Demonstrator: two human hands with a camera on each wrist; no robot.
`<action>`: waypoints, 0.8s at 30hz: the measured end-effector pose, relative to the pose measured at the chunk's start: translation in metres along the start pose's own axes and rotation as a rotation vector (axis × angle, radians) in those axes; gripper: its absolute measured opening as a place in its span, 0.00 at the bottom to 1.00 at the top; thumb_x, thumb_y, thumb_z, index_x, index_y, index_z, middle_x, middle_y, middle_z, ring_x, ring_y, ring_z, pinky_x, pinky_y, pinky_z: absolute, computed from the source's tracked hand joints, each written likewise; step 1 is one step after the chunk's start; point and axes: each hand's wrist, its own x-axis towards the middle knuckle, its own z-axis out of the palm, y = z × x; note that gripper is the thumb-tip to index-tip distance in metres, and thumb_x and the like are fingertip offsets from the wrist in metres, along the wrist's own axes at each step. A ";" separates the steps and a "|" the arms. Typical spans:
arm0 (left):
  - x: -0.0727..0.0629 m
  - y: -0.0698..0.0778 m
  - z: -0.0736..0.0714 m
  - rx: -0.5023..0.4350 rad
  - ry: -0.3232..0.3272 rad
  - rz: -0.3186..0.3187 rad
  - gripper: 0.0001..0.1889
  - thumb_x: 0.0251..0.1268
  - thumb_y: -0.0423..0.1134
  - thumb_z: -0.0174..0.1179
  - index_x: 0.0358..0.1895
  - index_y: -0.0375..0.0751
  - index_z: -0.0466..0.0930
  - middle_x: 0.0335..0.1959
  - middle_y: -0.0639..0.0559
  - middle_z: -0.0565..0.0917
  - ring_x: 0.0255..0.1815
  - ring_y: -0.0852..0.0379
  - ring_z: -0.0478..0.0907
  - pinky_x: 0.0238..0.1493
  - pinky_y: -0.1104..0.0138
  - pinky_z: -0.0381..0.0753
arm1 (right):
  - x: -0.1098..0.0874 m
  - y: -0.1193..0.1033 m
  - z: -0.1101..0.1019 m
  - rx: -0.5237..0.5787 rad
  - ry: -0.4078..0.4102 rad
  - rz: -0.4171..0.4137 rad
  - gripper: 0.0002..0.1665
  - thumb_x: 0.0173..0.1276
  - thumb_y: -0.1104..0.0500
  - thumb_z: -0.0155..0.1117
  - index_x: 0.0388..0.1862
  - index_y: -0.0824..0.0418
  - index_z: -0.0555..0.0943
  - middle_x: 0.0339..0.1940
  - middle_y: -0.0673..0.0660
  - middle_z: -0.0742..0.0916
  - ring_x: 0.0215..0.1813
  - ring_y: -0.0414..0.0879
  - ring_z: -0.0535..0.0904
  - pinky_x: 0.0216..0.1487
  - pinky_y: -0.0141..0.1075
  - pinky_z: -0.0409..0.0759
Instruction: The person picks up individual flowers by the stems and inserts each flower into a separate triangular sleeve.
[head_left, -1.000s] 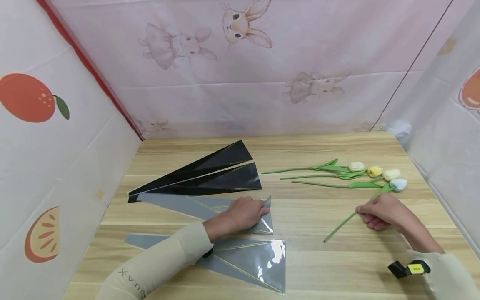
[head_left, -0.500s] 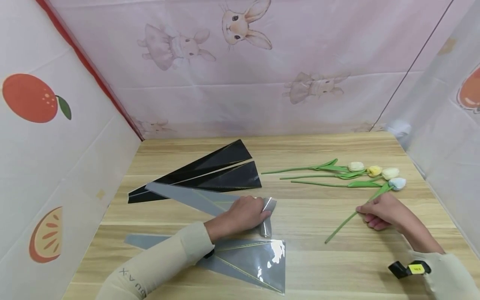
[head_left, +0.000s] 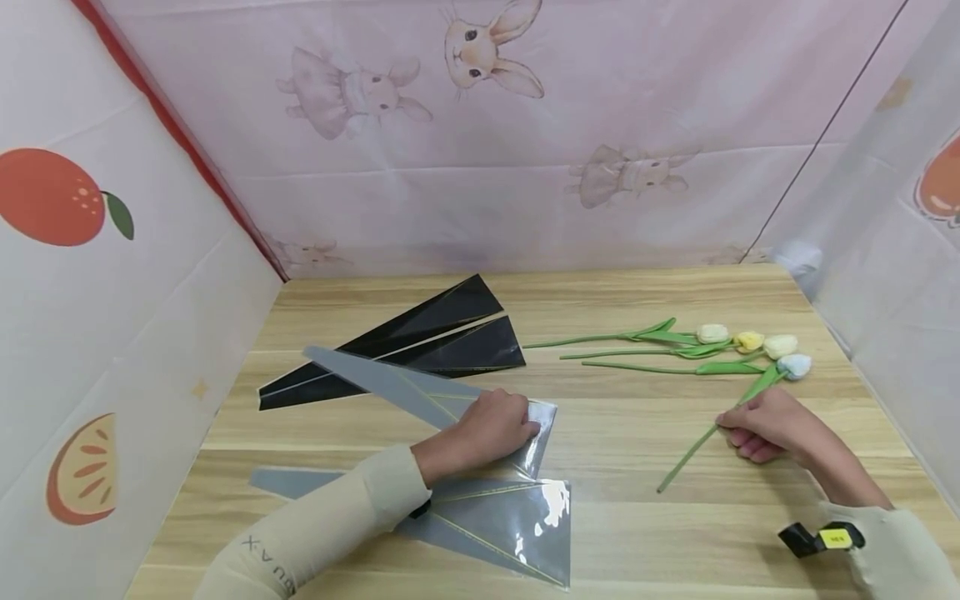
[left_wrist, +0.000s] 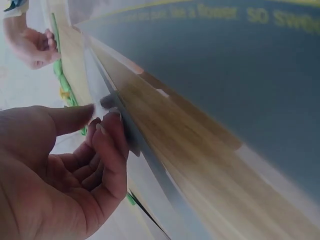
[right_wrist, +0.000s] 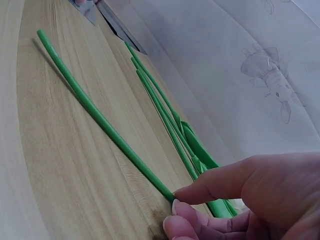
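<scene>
My left hand (head_left: 487, 427) pinches a translucent grey flower sleeve (head_left: 420, 398) near its wide end, between thumb and curled fingers in the left wrist view. The sleeve's narrow end lies across two black flower sleeves (head_left: 480, 348). A second grey sleeve (head_left: 517, 521) is flat on the table, partly beneath my left forearm. At the right, my right hand (head_left: 772, 425) pinches the green stem of a light blue artificial tulip (head_left: 795, 367). In the right wrist view that stem (right_wrist: 110, 130) slants up to the left, just above the wood.
Behind the blue tulip lie a white tulip (head_left: 712, 333), a yellow tulip (head_left: 750, 342) and a cream tulip (head_left: 782, 347), stems pointing left. Printed cloth walls (head_left: 480, 208) enclose the wooden table (head_left: 615, 542) at the back and sides.
The held grey sleeve has swung, its narrow end going away from me and rightward over the black sleeves; its wide end shifts toward me. The blue tulip's stem tip has moved slightly right.
</scene>
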 end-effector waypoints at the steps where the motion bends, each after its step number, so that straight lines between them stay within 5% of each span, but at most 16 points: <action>1: 0.000 0.001 0.000 0.005 0.000 -0.003 0.28 0.72 0.53 0.63 0.12 0.50 0.66 0.08 0.61 0.61 0.12 0.63 0.59 0.15 0.70 0.58 | 0.000 0.000 0.000 -0.003 -0.002 -0.002 0.16 0.73 0.53 0.64 0.33 0.65 0.85 0.20 0.49 0.85 0.23 0.40 0.83 0.28 0.36 0.86; 6: 0.000 0.004 0.003 0.032 -0.030 0.002 0.27 0.68 0.61 0.65 0.16 0.48 0.72 0.12 0.58 0.69 0.14 0.61 0.64 0.16 0.69 0.61 | -0.001 0.002 0.000 0.001 -0.015 -0.012 0.17 0.74 0.53 0.63 0.32 0.65 0.85 0.20 0.49 0.85 0.23 0.39 0.83 0.28 0.36 0.86; 24: -0.001 0.007 -0.001 -0.052 -0.094 -0.023 0.29 0.71 0.50 0.62 0.10 0.51 0.61 0.07 0.62 0.55 0.10 0.64 0.54 0.14 0.71 0.54 | 0.001 0.005 0.001 0.004 -0.011 -0.009 0.18 0.75 0.52 0.61 0.29 0.63 0.85 0.20 0.50 0.86 0.23 0.39 0.84 0.27 0.36 0.86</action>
